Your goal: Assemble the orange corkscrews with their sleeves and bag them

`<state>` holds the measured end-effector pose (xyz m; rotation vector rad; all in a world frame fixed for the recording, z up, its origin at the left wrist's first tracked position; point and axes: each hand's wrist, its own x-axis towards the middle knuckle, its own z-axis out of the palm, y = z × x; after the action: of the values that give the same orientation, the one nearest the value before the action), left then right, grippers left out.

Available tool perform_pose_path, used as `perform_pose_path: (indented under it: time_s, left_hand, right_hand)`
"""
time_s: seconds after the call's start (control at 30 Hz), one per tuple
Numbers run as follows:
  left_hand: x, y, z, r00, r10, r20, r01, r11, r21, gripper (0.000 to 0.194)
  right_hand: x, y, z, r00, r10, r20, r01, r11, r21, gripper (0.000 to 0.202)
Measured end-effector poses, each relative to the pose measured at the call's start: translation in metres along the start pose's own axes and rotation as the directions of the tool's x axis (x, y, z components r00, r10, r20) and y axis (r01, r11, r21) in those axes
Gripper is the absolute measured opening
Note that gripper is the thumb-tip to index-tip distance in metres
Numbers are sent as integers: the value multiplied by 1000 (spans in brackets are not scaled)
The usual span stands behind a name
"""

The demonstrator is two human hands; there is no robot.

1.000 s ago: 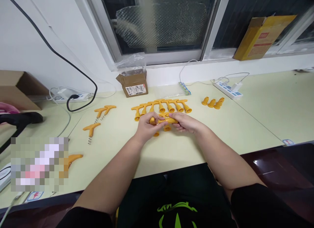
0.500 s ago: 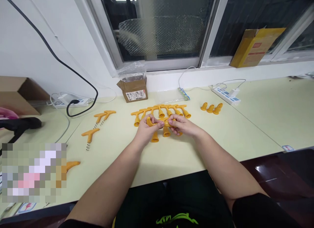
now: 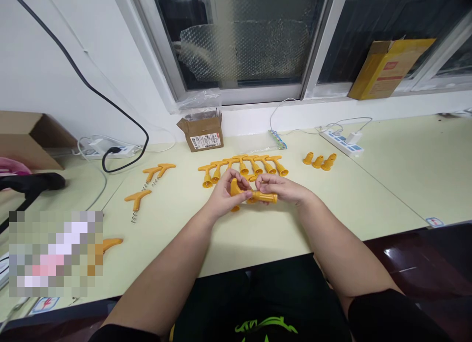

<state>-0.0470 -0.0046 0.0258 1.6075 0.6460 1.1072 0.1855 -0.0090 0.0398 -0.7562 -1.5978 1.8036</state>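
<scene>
A yellow T-handled corkscrew lies crosswise between my hands, its sleeve pointing right. My left hand is closed round the handle end, thumb on top. Curled fingers of my right hand are against the sleeve from behind, partly hidden by it. Just beyond the hands stands a row of several sleeved yellow corkscrews; a few more nearer ones are mostly covered by my hands. To the left lie bare corkscrews with metal spirals showing. Several loose yellow sleeves sit to the right.
An open small cardboard box stands by the wall, beside a clear plastic bag. Power strips with cables are at the back. A black cable hangs at left near a larger carton. A blurred patch covers the left front.
The held corkscrew has turned so its sleeve shows plainly, pointing right. My right hand has shifted slightly right and loosened round it. The whole view has moved a little.
</scene>
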Motion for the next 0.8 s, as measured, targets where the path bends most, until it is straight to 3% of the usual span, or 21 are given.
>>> perform_pose_path:
  time_s: [0.17,0.3,0.43,0.53,0.67,0.8]
  left_hand:
    - [5,-4,-10,985,82,-153,-85,996,-14,53]
    - [6,-7,-18,963,146,-225,-82,958,274,34]
    - [5,-5,-27,937,213,-277,35,732,681,20]
    - [6,1,-37,918,194,-345,187,557,809,11]
    - [4,13,-66,822,139,-552,461,405,789,12]
    - [-12,26,-122,656,95,-749,699,298,650,24]
  right_hand:
    - [-16,-13,-20,968,-70,-239,99,989,113,28]
    - [-35,-16,-39,883,-117,-455,110,993,-42,34]
    - [-58,-2,-46,779,-75,-623,-116,958,-261,31]
    - [-69,16,-44,723,-7,-691,-342,865,-367,27]
    - [-69,31,-36,691,57,-721,-517,736,-437,25]
    - [-67,27,-36,714,10,-700,-528,664,-530,32]
